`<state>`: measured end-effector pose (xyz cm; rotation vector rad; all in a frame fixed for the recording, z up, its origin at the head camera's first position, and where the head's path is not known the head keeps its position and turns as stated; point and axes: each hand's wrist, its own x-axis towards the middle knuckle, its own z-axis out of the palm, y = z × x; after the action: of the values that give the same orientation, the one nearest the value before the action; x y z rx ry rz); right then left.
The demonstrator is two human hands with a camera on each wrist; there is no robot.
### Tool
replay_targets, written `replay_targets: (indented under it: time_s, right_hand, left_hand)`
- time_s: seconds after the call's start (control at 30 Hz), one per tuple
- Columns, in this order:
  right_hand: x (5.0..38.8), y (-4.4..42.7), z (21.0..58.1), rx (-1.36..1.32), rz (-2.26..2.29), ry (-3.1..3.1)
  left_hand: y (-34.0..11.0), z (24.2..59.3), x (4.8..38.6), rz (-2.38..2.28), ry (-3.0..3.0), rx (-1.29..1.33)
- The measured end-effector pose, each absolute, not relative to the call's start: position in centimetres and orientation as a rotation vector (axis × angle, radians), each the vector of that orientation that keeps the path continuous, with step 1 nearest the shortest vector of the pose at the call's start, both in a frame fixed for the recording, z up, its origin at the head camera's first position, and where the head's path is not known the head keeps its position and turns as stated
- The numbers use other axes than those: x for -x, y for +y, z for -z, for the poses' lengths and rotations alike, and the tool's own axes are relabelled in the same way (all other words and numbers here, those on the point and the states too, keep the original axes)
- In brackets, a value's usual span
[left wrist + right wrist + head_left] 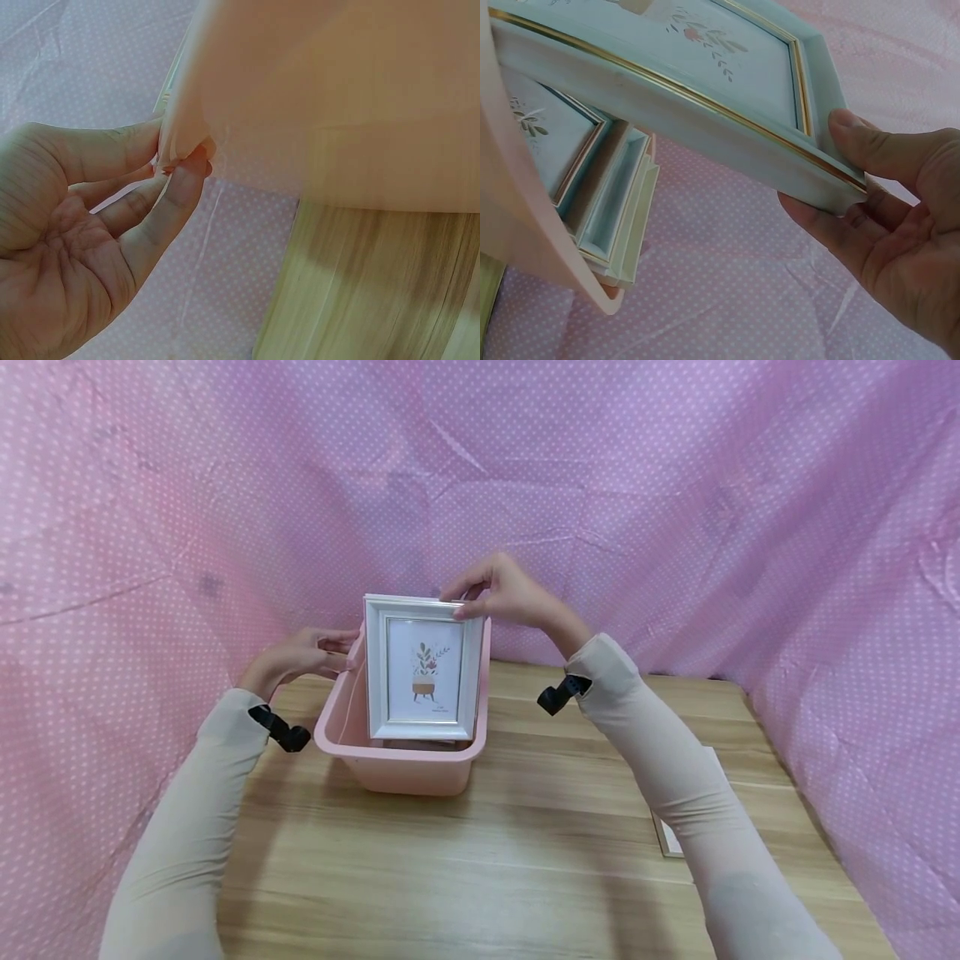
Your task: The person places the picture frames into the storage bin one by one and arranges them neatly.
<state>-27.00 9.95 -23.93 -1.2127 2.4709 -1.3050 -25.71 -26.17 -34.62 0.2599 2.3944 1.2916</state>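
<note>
A white picture frame [378,668] with a plant print stands nearly upright in the pink bin [408,768]. My right hand [510,593] pinches its top right corner, thumb on the front; the right wrist view shows this white frame [705,120] between thumb and fingers of the hand [907,202]. Several more frames [607,195] lean behind it inside the bin. At the bin's left rim, my left hand [303,653] grips the edge. In the left wrist view, thumb and fingers of the hand [90,217] pinch the rim of the bin [337,97].
Another frame [670,839] lies on the wooden table [450,885] at the right, partly hidden under my right forearm. A pink dotted cloth [480,468] hangs behind the table and along both sides. A black strap hangs at each wrist.
</note>
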Motion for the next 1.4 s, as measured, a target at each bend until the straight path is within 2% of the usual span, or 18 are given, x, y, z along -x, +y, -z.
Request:
replay_targets:
  time_s: [0.23, 0.6, 1.4]
  right_hand:
    - [27.5, 9.9, 24.8, 1.24, 1.298, 2.467]
    - [28.7, 10.0, 25.8, 1.129, 1.349, 2.528]
    - [29.3, 9.3, 28.4, 1.077, 1.322, 2.501]
  left_hand:
    - [-26.3, 34.6, 25.9, -1.3, 2.387, -0.255]
    - [-26.5, 34.2, 26.2, -1.302, 2.378, -0.266]
    - [-26.8, 34.4, 27.4, -1.317, 2.363, -0.284]
